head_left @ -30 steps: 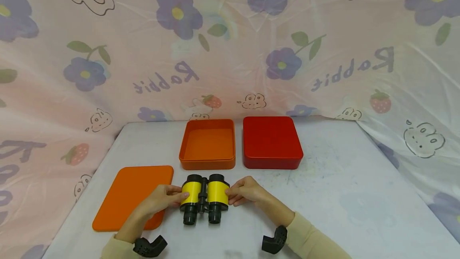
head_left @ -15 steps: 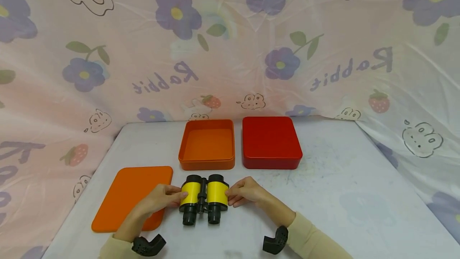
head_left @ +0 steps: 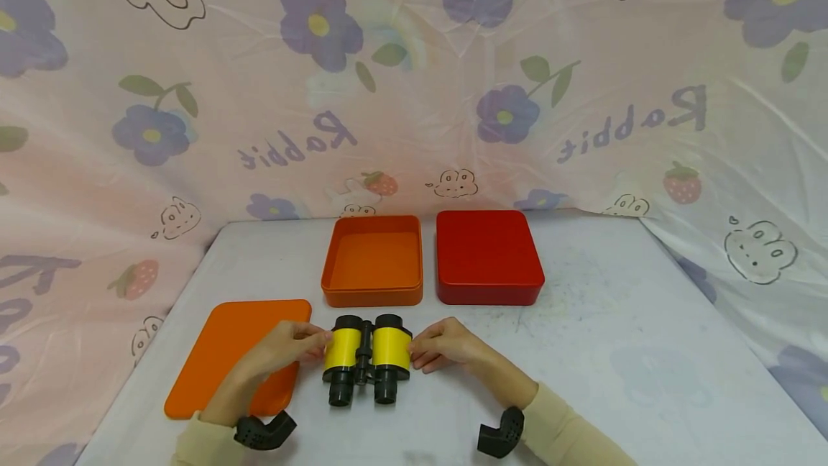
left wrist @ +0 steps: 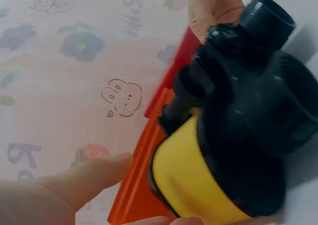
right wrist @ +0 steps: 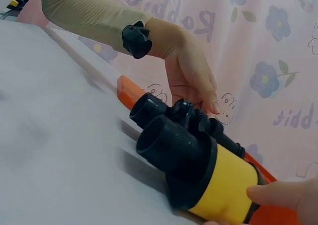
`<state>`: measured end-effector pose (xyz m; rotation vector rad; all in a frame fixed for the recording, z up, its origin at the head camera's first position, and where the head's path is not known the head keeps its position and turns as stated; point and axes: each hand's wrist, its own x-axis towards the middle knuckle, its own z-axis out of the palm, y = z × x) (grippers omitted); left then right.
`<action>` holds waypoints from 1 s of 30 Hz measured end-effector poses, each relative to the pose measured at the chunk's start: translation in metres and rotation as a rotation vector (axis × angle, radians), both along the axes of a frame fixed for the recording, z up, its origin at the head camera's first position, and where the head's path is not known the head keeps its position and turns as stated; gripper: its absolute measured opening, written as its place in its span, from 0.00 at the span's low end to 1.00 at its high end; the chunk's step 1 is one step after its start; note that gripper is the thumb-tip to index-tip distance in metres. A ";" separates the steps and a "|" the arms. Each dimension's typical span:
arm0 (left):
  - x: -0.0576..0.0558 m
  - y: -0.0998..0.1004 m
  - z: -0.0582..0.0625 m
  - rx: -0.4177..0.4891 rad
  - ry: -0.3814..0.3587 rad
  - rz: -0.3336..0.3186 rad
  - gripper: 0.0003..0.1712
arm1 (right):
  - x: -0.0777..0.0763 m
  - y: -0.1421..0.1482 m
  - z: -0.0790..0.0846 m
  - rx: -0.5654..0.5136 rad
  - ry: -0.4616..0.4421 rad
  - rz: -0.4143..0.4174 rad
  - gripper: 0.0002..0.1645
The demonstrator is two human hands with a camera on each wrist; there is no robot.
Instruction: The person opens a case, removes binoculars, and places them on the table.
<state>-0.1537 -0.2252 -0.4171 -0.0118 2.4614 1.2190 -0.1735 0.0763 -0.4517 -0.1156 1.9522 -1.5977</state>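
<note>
Yellow-and-black binoculars [head_left: 391,348] lie on the white table, eyepieces toward the person. My left hand [head_left: 278,348] is at their left side. In the left wrist view its thumb [left wrist: 107,173] stands out straight, apart from the yellow barrel [left wrist: 191,173], while its fingertips show low beside it. On the other side, my right hand [head_left: 449,344] holds the right barrel. Its thumb [right wrist: 278,194] lies against the yellow part in the right wrist view, with fingertips just showing near the barrel's underside.
An open orange box [head_left: 373,296] stands behind the binoculars, its inside bare. To its right is a closed red box [head_left: 489,254]. The flat orange lid [head_left: 213,351] lies left, partly under the left forearm. A patterned curtain [head_left: 414,106] hangs behind the table.
My left hand's thumb has come off the yellow barrel and the hand has shifted slightly left and away. The right hand has barely moved; the binoculars stay in place.
</note>
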 end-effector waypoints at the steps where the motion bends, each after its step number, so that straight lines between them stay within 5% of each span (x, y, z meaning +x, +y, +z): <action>1: -0.001 0.000 0.002 0.005 0.003 -0.003 0.28 | 0.000 0.001 0.002 0.000 0.005 0.000 0.16; 30: -0.034 0.057 0.054 0.160 0.118 -0.203 0.29 | -0.014 0.043 0.030 0.002 0.154 -0.069 0.25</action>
